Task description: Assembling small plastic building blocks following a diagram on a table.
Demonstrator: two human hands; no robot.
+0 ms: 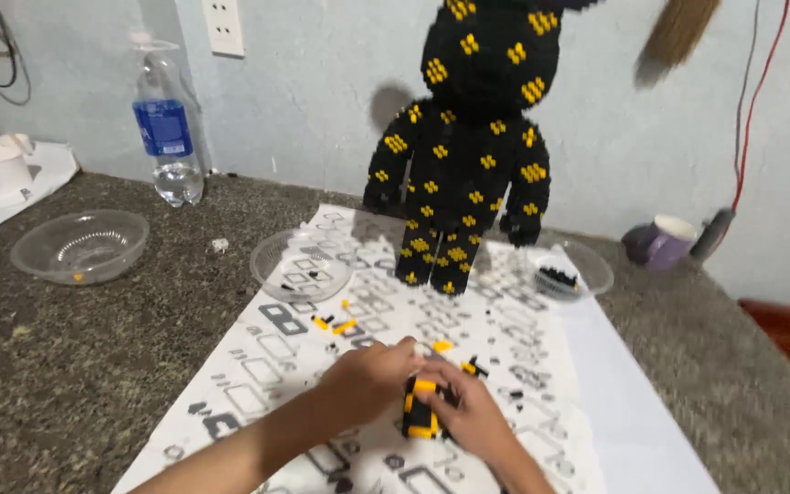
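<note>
— What were the hands doing just then?

— Both were on a small black-and-yellow brick block (421, 407). The left hand (372, 375) had its fingers curled over the block's top, and the right hand (470, 413) gripped it from the other side, so the block sat clamped between the two sets of fingertips, low over the printed instruction sheet (276, 357).

— Why hold it so close to the sheet?

— My guess is for support: pressing tiny bricks needs something firm underneath, and the diagrams stayed readable right beside the fingers.

— And the loose pieces?

— A few yellow and black bricks (333, 324) lay just beyond the left fingertips, within easy reach. Past them stood a clear bowl (301, 265), and another clear bowl with black pieces (557, 274) was further off beyond the right fingers, probably sorting parts by colour.

— The big figure?

— A tall black bear figure (468, 155) with yellow spots stood upright at the sheet's far end, well apart from the fingers, near the wall, likely kept out of the way.
</note>
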